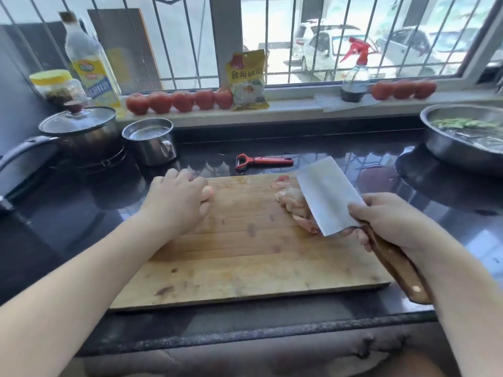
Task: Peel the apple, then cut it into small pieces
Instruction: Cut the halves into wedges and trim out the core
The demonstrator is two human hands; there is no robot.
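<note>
Where we're at: looks like the peeling's done, and we're partway into the chopping.
Apple: a pile of pale, peeled apple chunks (292,204) sits at the far right of the worn wooden cutting board (245,257), half hidden behind the blade. A few pinkish bits lie at the board's far edge, probably peel.
Right hand: our right hand (389,221) is wrapped round the brown wooden handle of the broad steel cleaver (328,195), blade tilted up right by the pile.
Left hand: our left hand (178,201) is curled at the board's far left, well apart from the pile. Something pale peeks out past the knuckles, maybe another apple piece, but we can't tell if it's actually gripped.
Tip: bring that left hand over and tuck the fingertips before chopping, chunks like these roll.
Watch out: the board overhangs nothing, but the pile's close to its right edge, so nudge it toward the middle first.
Peeler: the red-handled peeler (262,161) lies on the black counter behind the board, out of the way.
</note>
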